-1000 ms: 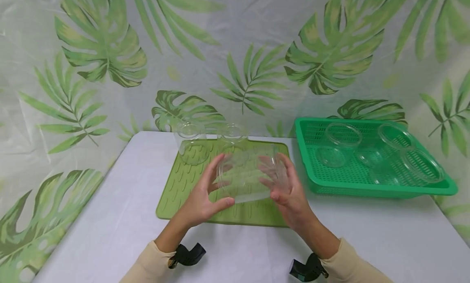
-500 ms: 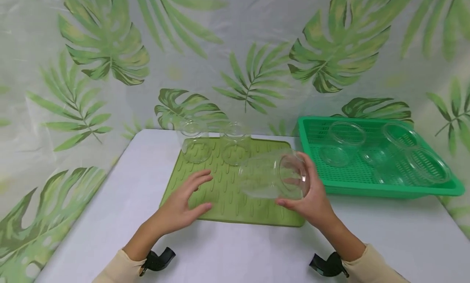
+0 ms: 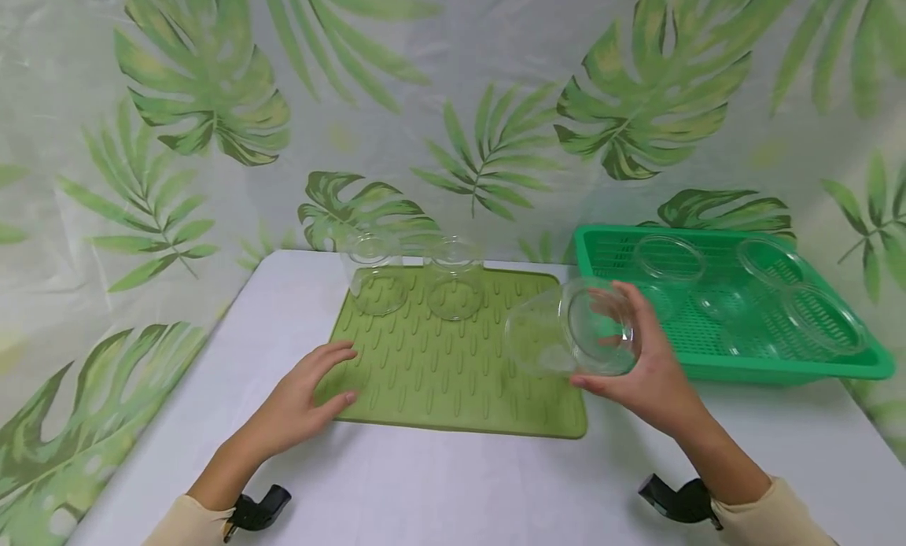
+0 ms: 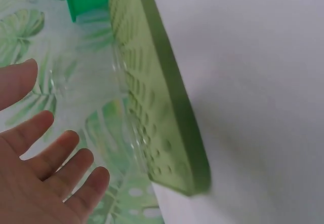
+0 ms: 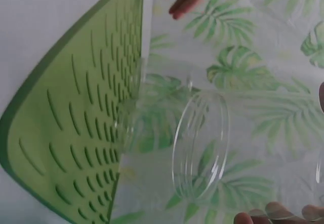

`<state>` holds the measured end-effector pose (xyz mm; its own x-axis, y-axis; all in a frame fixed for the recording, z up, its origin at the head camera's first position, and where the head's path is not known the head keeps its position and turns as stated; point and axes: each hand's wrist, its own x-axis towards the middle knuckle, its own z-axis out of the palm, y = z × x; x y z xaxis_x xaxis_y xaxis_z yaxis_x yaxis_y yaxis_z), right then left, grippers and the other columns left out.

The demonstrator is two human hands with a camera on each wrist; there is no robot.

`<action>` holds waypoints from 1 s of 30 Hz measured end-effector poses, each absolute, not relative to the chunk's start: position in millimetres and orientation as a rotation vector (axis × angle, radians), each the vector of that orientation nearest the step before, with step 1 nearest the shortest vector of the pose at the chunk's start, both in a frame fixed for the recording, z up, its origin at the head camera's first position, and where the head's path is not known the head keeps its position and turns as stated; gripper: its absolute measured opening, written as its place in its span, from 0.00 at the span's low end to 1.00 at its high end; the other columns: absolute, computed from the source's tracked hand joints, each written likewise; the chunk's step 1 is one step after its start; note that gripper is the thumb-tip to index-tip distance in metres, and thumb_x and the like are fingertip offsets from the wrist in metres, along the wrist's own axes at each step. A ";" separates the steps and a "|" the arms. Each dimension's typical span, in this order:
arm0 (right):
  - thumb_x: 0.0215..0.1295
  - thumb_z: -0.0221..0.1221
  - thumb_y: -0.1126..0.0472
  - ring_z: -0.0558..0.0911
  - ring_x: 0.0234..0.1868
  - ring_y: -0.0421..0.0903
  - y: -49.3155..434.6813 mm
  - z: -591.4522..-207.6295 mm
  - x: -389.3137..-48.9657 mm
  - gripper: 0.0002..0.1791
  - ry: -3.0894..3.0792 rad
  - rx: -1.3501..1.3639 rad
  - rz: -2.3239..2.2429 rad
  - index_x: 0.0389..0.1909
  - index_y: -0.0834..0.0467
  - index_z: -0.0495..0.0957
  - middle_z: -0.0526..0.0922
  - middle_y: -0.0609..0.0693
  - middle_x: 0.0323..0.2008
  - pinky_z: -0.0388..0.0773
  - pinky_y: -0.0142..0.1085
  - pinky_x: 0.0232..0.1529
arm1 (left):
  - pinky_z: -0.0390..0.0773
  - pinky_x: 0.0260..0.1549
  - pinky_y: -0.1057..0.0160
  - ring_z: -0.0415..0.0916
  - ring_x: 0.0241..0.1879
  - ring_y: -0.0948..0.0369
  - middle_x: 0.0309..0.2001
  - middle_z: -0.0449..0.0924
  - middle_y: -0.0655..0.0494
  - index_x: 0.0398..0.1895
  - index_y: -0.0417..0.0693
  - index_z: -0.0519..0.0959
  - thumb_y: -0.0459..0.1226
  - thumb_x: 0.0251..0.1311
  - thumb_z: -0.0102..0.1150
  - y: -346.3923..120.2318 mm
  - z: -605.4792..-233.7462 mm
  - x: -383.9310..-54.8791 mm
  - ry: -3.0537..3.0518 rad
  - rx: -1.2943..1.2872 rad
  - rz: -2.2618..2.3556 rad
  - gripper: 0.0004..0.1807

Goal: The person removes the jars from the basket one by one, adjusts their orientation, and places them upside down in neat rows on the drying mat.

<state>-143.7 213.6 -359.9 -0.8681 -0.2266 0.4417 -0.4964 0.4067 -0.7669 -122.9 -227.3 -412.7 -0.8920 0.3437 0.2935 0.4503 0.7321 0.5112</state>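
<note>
My right hand (image 3: 658, 373) holds a clear plastic cup (image 3: 541, 337) sideways by its base end, above the right part of a green ridged mat (image 3: 439, 389). In the right wrist view the cup's ringed rim (image 5: 200, 148) points toward the mat, with fingers (image 5: 276, 211) along its side. My left hand (image 3: 293, 408) is over the mat's left front edge, fingers spread and holding nothing. Two more clear cups, a left one (image 3: 378, 278) and a right one (image 3: 454, 282), stand upside down at the back of the mat.
A green perforated basket (image 3: 708, 369) stands to the right of the mat. Several clear cups (image 3: 668, 259) stand in it with their mouths up. Behind the white table (image 3: 453, 483) hangs a leaf-patterned cloth (image 3: 495, 27).
Both hands were around the cup; the left has let go and moved left toward the mat's edge. The right hand has carried the cup rightward and turned its base more toward the head camera.
</note>
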 end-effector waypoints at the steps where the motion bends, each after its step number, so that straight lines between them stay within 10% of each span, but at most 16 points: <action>1: 0.40 0.76 0.74 0.67 0.67 0.27 215.7 -358.9 -143.3 0.63 -2.401 0.634 1.434 0.76 0.49 0.51 0.67 0.36 0.70 0.75 0.17 0.51 | 0.70 0.63 0.40 0.66 0.69 0.44 0.68 0.69 0.43 0.65 0.43 0.71 0.36 0.58 0.67 -230.2 -413.5 -122.9 -2.761 -0.632 -0.861 0.31; 30: 0.40 0.79 0.66 0.65 0.63 0.21 231.1 -348.9 -137.3 0.67 -2.521 0.592 1.221 0.78 0.42 0.47 0.69 0.57 0.70 0.70 0.14 0.50 | 0.69 0.65 0.37 0.66 0.68 0.36 0.68 0.69 0.37 0.65 0.35 0.72 0.38 0.58 0.67 -245.0 -438.2 -140.0 -3.052 -0.586 -0.724 0.32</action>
